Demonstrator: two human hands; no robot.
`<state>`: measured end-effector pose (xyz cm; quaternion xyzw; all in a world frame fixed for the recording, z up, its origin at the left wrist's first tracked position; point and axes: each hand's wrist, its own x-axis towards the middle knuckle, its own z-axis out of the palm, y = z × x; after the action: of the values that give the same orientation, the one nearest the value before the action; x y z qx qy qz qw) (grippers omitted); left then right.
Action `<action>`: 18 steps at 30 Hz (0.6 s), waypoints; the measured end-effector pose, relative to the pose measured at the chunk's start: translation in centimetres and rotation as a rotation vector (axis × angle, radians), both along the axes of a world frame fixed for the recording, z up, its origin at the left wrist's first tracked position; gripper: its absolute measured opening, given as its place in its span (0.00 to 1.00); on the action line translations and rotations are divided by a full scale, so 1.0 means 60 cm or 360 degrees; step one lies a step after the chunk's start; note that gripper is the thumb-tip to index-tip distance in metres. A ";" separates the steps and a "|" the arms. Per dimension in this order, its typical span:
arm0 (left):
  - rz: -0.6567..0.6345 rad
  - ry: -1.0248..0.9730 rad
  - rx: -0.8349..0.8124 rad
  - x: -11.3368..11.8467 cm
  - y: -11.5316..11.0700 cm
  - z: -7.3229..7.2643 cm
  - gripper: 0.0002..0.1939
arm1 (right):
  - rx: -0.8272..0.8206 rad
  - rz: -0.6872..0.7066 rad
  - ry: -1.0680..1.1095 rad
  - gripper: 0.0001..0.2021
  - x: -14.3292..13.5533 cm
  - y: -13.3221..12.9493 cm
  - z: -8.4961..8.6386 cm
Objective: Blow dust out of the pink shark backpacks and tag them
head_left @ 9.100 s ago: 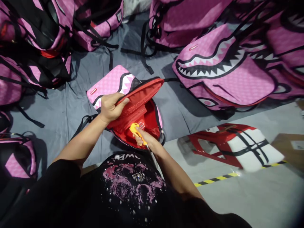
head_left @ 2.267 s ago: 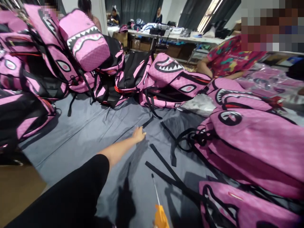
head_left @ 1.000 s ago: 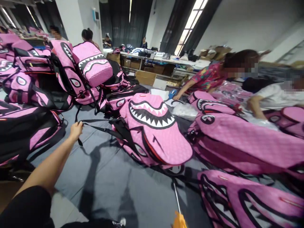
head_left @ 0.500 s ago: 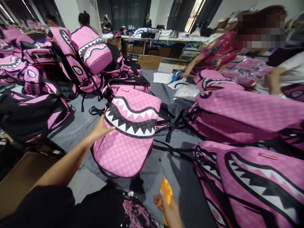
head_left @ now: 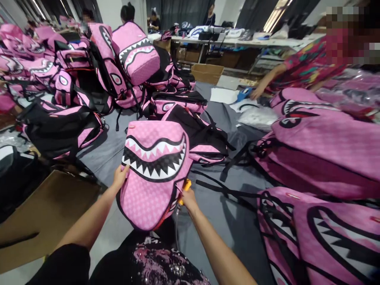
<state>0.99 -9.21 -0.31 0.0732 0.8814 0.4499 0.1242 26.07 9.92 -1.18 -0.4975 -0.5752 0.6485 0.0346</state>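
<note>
A pink checked backpack (head_left: 148, 202) with a black-and-white shark-mouth print stands tilted in front of me, its lower end toward my body. My left hand (head_left: 120, 177) grips its left edge, thumb on the front panel and the other fingers hidden behind. At the backpack's right side, my right hand (head_left: 189, 199) is closed around a yellow air blow gun (head_left: 187, 185). Its thin nozzle points up and left at the side panel; I cannot tell if it touches. From the handle hangs a clear hose (head_left: 177, 227).
On the grey table cover (head_left: 204, 225), a black-backed backpack (head_left: 204, 134) lies just behind mine. More pink backpacks (head_left: 335, 237) lie at the right, and others are piled at the back left. A cardboard box (head_left: 56, 213) is at my lower left. A co-worker's arm (head_left: 268, 81) reaches in at the right.
My right hand has brought the blow gun up from the lower right to the backpack's right side. The backpack has turned, showing more of that side. My view has shifted left.
</note>
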 end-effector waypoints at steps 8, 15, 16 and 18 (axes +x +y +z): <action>0.0218 0.0287 -0.0045 -0.049 -0.025 0.055 0.14 | -0.0363 0.0295 0.0143 0.09 0.083 -0.036 0.048; -0.0266 0.0506 0.0267 0.176 0.008 0.188 0.20 | -0.0328 0.0108 0.0028 0.19 0.302 -0.055 0.039; -0.0369 0.0465 0.0336 0.207 0.021 0.202 0.20 | -0.0291 0.0091 -0.0011 0.18 0.333 -0.060 0.039; -0.0540 0.0310 0.0515 0.248 0.056 0.215 0.20 | -0.0174 -0.0008 -0.0141 0.17 0.396 -0.066 0.048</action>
<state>15.85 -5.88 12.60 0.2819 0.7809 0.5486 0.0992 49.81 5.94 1.73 -0.5283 -0.5385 0.6562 -0.0165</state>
